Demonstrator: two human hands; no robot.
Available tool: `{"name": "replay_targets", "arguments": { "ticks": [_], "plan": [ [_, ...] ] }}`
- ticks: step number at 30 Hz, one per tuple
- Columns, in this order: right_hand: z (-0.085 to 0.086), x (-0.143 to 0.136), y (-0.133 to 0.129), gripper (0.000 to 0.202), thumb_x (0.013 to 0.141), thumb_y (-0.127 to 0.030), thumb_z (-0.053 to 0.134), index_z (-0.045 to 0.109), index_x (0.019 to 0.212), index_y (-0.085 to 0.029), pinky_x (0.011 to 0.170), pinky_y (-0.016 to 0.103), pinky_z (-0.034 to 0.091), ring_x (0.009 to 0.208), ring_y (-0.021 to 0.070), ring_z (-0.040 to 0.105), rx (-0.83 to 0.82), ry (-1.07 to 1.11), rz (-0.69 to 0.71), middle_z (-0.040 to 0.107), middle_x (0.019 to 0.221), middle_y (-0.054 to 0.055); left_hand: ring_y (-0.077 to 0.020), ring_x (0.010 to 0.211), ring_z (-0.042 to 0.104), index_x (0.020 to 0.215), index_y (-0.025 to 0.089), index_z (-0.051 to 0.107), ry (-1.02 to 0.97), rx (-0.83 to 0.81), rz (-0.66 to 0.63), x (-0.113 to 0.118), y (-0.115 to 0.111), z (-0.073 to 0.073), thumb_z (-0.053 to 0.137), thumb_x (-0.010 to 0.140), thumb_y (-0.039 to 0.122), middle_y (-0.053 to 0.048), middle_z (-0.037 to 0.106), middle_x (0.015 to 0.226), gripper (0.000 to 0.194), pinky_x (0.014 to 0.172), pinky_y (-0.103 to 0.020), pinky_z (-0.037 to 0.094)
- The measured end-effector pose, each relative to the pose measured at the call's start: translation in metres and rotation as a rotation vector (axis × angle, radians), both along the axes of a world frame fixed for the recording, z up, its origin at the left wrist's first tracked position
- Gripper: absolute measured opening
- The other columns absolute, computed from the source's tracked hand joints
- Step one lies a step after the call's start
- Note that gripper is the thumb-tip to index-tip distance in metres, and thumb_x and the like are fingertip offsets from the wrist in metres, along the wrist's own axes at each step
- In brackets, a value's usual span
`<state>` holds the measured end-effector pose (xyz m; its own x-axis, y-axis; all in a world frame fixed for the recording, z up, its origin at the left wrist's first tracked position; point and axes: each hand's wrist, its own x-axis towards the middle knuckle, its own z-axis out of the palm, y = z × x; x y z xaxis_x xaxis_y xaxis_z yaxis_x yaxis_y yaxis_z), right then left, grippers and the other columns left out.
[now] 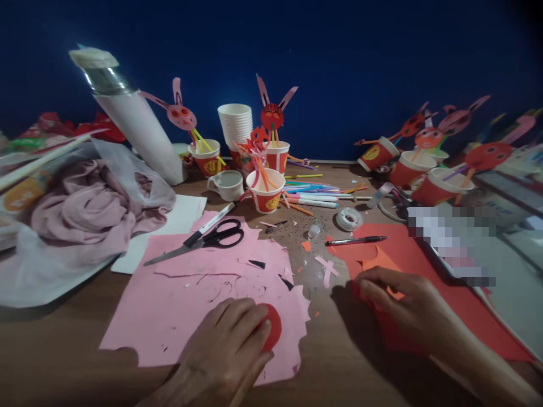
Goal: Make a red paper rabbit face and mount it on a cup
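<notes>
My left hand (227, 345) is closed over a red paper circle (275, 328), the fingers covering its left part. Under it spreads a sheet of pink paper (169, 305) with cut, scalloped edges and pen marks. To the right, my right hand (399, 297) pinches a small red piece (355, 289), mostly hidden by the fingertips. It hovers by a red paper sheet (449, 305) and an orange paper scrap (382, 259). Black-handled scissors (223, 233) and a white marker (210, 224) lie on the pink sheet. A black pen (356, 241) rests along the red sheet's top edge.
Paper cups with rabbit-faced straw figures, including a near cup (266, 198), stand along the back. Also there are a white thermos (131, 124), a clear tape roll (349, 218), loose markers (314, 199), crossed pink strips (326, 270) and a bagged cloth (102, 198) at left.
</notes>
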<state>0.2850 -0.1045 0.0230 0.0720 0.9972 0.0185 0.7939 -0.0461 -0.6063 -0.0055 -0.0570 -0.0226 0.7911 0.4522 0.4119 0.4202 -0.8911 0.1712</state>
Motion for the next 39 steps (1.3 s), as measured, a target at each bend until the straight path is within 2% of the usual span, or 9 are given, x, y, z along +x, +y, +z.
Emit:
{"name": "replay_targets", "arguments": {
  "ticks": [2, 5, 13, 19, 26, 29, 32, 35, 39],
  "plan": [
    [-0.002, 0.013, 0.006, 0.021, 0.085, -0.034, 0.048, 0.065, 0.078, -0.022, 0.056, 0.028, 0.047, 0.064, 0.0183, 0.064, 0.119, -0.157, -0.082, 0.070, 0.077, 0.004, -0.0212, 0.085, 0.053, 0.093, 0.018, 0.060, 0.034, 0.008, 0.010, 0.002, 0.000, -0.001, 0.046, 0.089, 0.026, -0.006, 0.064, 0.093, 0.017, 0.075, -0.038, 0.043],
    [-0.001, 0.028, 0.019, 0.022, 0.085, -0.031, 0.046, 0.066, 0.083, -0.022, 0.061, 0.029, 0.047, 0.072, 0.0199, 0.066, 0.238, -0.342, -0.088, 0.070, 0.088, 0.005, -0.0207, 0.080, 0.051, 0.090, 0.016, 0.059, -0.015, 0.036, 0.002, 0.003, 0.000, -0.003, 0.039, 0.090, 0.021, -0.005, 0.064, 0.089, 0.020, 0.071, -0.038, 0.039],
    [0.010, 0.043, 0.052, 0.022, 0.086, -0.027, 0.047, 0.068, 0.085, -0.022, 0.059, 0.029, 0.043, 0.076, 0.0211, 0.065, 0.279, -0.581, -0.042, 0.070, 0.089, 0.005, -0.0198, 0.076, 0.050, 0.084, 0.018, 0.060, -0.145, 0.120, -0.008, 0.004, 0.002, -0.011, 0.031, 0.092, 0.020, -0.004, 0.065, 0.087, 0.030, 0.068, -0.036, 0.037],
    [0.012, 0.040, 0.065, 0.020, 0.085, -0.026, 0.048, 0.068, 0.086, -0.022, 0.058, 0.027, 0.044, 0.073, 0.0191, 0.065, 0.278, -0.553, -0.031, 0.071, 0.092, 0.004, -0.0188, 0.077, 0.051, 0.080, 0.019, 0.061, -0.165, 0.161, 0.009, 0.006, 0.003, -0.006, 0.037, 0.091, 0.022, -0.003, 0.066, 0.088, 0.026, 0.070, -0.034, 0.037],
    [0.011, 0.037, 0.077, 0.022, 0.083, -0.027, 0.048, 0.068, 0.087, -0.022, 0.060, 0.027, 0.044, 0.071, 0.0176, 0.065, 0.246, -0.512, -0.111, 0.071, 0.092, 0.004, -0.0176, 0.074, 0.050, 0.077, 0.019, 0.060, -0.249, 0.204, 0.003, 0.008, 0.008, -0.013, 0.033, 0.094, 0.023, -0.003, 0.064, 0.079, 0.032, 0.068, -0.032, 0.036],
    [0.016, 0.044, 0.082, 0.021, 0.082, -0.029, 0.049, 0.068, 0.088, -0.023, 0.060, 0.028, 0.044, 0.068, 0.0180, 0.064, 0.203, -0.452, -0.196, 0.071, 0.089, 0.003, -0.0179, 0.075, 0.050, 0.077, 0.019, 0.060, -0.281, 0.201, 0.001, 0.008, 0.008, -0.016, 0.033, 0.093, 0.022, -0.003, 0.064, 0.081, 0.031, 0.068, -0.033, 0.037],
    [0.022, 0.059, 0.088, 0.025, 0.078, -0.037, 0.053, 0.065, 0.094, -0.022, 0.058, 0.030, 0.043, 0.068, 0.0210, 0.063, 0.160, -0.383, -0.384, 0.070, 0.079, 0.004, -0.0178, 0.074, 0.050, 0.077, 0.019, 0.061, -0.310, 0.206, -0.002, 0.008, 0.007, -0.016, 0.034, 0.092, 0.021, -0.003, 0.065, 0.083, 0.030, 0.067, -0.033, 0.037],
    [0.024, 0.075, 0.091, 0.037, 0.074, -0.043, 0.057, 0.060, 0.100, -0.017, 0.060, 0.033, 0.043, 0.074, 0.0251, 0.063, 0.191, -0.341, -0.564, 0.069, 0.082, 0.008, -0.0171, 0.074, 0.051, 0.076, 0.019, 0.061, -0.257, 0.168, 0.028, 0.008, 0.005, -0.012, 0.037, 0.092, 0.022, -0.002, 0.066, 0.083, 0.029, 0.068, -0.032, 0.038],
    [0.019, 0.072, 0.086, 0.032, 0.075, -0.044, 0.056, 0.059, 0.096, -0.019, 0.060, 0.031, 0.042, 0.071, 0.0224, 0.062, 0.235, -0.327, -0.563, 0.068, 0.082, 0.007, -0.0166, 0.074, 0.051, 0.075, 0.019, 0.061, -0.247, 0.134, 0.044, 0.008, 0.004, -0.008, 0.040, 0.090, 0.022, -0.002, 0.065, 0.081, 0.026, 0.068, -0.031, 0.039]
  ]
}}
